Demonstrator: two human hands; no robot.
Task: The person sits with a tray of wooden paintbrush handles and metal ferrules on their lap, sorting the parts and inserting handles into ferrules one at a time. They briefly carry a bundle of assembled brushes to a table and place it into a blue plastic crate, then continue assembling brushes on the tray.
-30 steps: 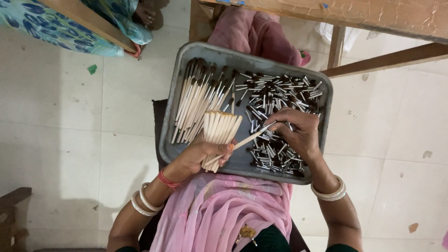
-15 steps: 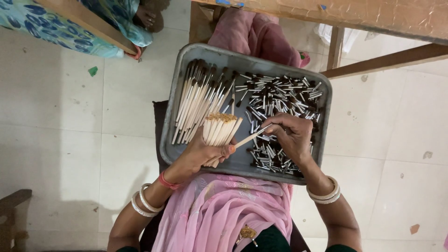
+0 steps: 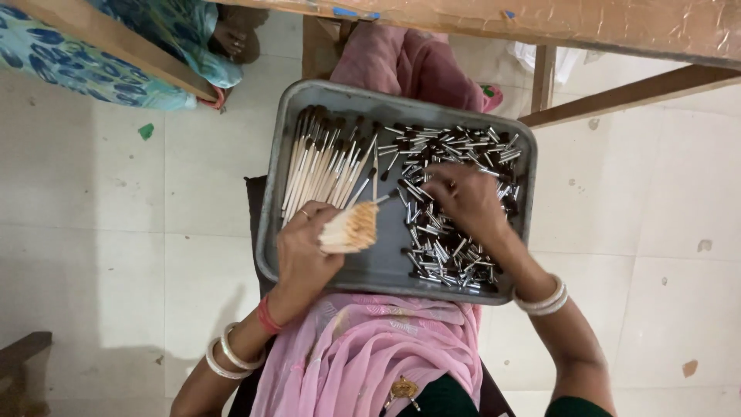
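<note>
a grey metal tray (image 3: 324, 270) rests on the person's lap, over pink cloth (image 3: 370, 363). the left hand (image 3: 305, 251) is curled closed around a bundle of pale wooden sticks (image 3: 351, 228), whose cut ends point toward the middle of the tray. the right hand (image 3: 463, 197) lies palm down on a loose heap of small black and silver ferrules (image 3: 455, 247) in the right half of the tray; its fingers are bent down among them, and whether they pinch anything cannot be told, since the hand is slightly blurred. one thin stick (image 3: 363, 189) with a dark tip lies between the two hands, just beside the bundle. in the left half of the tray a row of finished sticks with dark tips (image 3: 320, 158) lies side by side, tips toward the far rim. white bangles sit on both wrists, and a red band on the left one. the tray stands over a pale tiled floor (image 3: 116, 232), with a wooden frame (image 3: 617, 96) above it.
</note>
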